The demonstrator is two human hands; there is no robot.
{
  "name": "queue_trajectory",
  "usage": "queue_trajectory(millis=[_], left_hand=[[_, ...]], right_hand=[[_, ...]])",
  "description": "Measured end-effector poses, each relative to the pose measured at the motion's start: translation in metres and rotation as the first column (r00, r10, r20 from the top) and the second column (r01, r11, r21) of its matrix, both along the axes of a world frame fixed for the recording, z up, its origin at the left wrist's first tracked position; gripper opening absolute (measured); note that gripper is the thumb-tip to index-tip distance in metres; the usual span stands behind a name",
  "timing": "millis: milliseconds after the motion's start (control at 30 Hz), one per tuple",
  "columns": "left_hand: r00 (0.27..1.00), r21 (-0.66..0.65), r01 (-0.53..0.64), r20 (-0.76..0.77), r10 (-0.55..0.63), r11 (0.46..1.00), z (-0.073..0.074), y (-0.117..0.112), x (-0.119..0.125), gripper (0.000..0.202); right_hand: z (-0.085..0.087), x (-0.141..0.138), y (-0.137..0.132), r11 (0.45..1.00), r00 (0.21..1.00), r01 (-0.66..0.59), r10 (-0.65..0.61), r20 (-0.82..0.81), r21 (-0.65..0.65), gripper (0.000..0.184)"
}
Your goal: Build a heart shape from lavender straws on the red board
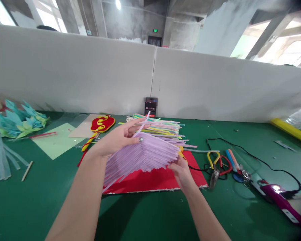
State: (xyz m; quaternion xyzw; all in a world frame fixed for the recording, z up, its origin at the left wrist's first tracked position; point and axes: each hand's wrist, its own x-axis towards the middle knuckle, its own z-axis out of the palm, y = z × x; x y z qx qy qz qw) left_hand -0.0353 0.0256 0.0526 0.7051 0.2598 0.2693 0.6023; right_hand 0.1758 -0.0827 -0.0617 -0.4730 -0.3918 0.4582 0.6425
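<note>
A panel of lavender chenille stems [144, 157], laid side by side in a V-shaped pattern, is held up above a red board [150, 182]. My left hand [121, 135] is closed at the panel's top, with a single lavender stem [143, 124] sticking up between thumb and fingers. A small silvery dot shows at the thumb tip. At the panel's right edge, my right hand [181, 170] pinches the stem ends. Just behind it, a yellow thing [181, 150] is partly hidden; a black cord runs out near it. Whether my right hand touches it, I cannot tell.
Loose coloured stems [163, 129] lie behind the panel, near a phone [150, 107] showing a timer. On the right are pliers [214, 170], scissors [258, 188] and a purple corded tool [282, 201]. A red-yellow ornament [102, 124] and teal paper-like leaves [20, 118] lie left.
</note>
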Motion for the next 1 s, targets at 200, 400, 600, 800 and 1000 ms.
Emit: queue_trajectory(millis=[200,400,600,800,1000], left_hand=[[0.997,-0.026,-0.059,0.046,0.060,0.998,-0.008,0.004,0.006,0.071],[0.979,0.037,-0.158,-0.123,0.162,0.987,-0.004,0.001,0.009,0.064],[0.951,0.089,-0.233,-0.189,0.246,0.968,-0.003,-0.001,0.010,0.034],[0.934,0.214,-0.216,-0.238,0.266,0.953,0.008,-0.007,0.006,0.016],[0.925,0.237,-0.152,-0.308,0.223,0.960,0.013,-0.014,0.011,0.012]], right_hand=[[0.010,-0.016,-0.006,0.998,0.949,-0.042,0.023,-0.313,-0.054,0.040],[0.000,-0.010,-0.002,0.993,0.961,0.065,-0.089,-0.261,-0.098,0.035],[-0.001,-0.013,-0.003,0.986,0.966,0.153,-0.163,-0.201,-0.063,0.035],[0.018,0.025,0.001,0.931,0.926,0.359,-0.364,0.101,0.067,0.042],[0.089,0.048,0.015,0.974,0.640,0.152,-0.228,0.733,0.171,0.025]])
